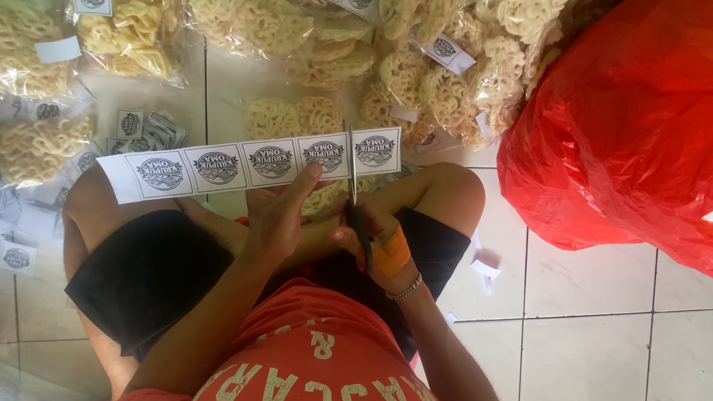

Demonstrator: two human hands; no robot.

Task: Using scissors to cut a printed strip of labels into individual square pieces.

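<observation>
Pale floor tiles (604, 326) are spreading out under me, and I am sitting on them with my knees apart. I am holding a long white strip of round-printed labels (252, 165) out in front of me. My left hand (278, 217) is pinching the strip near its middle, thumb on top, fingers closed on the paper. My right hand (370, 236) is gripping a pair of scissors (352, 195) with orange handles, its fingers clamped through the loops. The blades are standing upright across the strip, between the last two labels at its right end, just beside my left thumb.

Beyond my hands, clear bags of pale yellow lattice crackers (422, 30) are lying in a heap, some with labels already tucked inside. To the left of my left hand, more packed bags (121, 1) are resting on the floor, with loose cut labels (139, 128) scattered near them. To the right of my right hand, a big red plastic sack (672, 136) is bulging with more crackers. Small paper scraps (486, 267) are lying just beside my right knee.
</observation>
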